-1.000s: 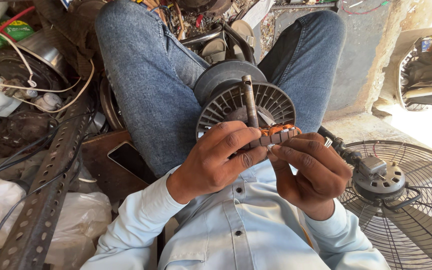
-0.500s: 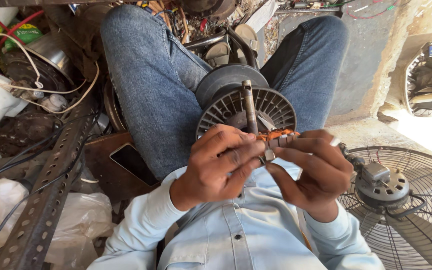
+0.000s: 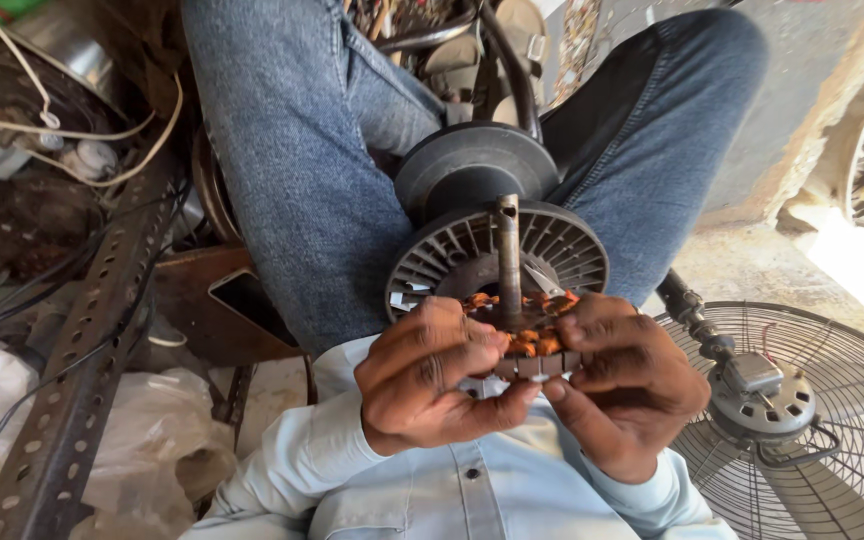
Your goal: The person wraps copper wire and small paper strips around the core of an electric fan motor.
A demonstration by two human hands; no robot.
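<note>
The left hand (image 3: 437, 375) and the right hand (image 3: 622, 385) are both closed on the fan motor (image 3: 497, 265) in the lap, fingers on its orange copper coils (image 3: 532, 340). Compared with before, the hands stay in place; the thumbs now meet underneath.

Matt grey metal motor (image 3: 497, 240), copper windings (image 3: 532, 342)

Fan guard (image 3: 832, 440) (floor, right), perforated metal bar (image 3: 82, 370), white plastic bags (image 3: 142, 440)
</note>
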